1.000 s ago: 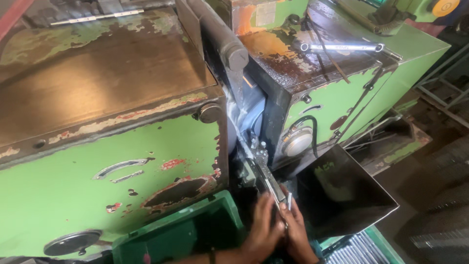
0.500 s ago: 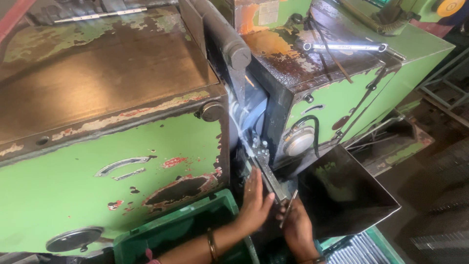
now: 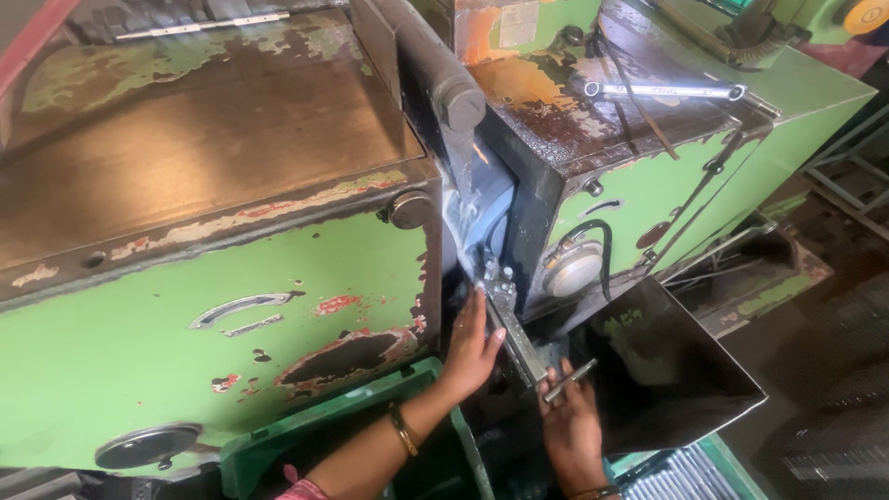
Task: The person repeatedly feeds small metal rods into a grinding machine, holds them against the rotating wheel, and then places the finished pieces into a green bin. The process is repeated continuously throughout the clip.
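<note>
Green machine (image 3: 231,306): two hands, left (image 3: 472,343) on guide rail (image 3: 514,329), right (image 3: 569,426) holding one rod (image 3: 569,381).

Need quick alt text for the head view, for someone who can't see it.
Two hands work at a wet gap in a worn green machine: the left hand touches the metal guide rail, the right hand holds a thin metal rod. A dark chute sits beside; a wrench lies on top.

Spanner (image 3: 662,91) atop right machine block (image 3: 639,185); guide rail (image 3: 514,329) in gap between blocks; tray (image 3: 667,370) right of rail; bin (image 3: 370,426) below left block (image 3: 213,306).
</note>
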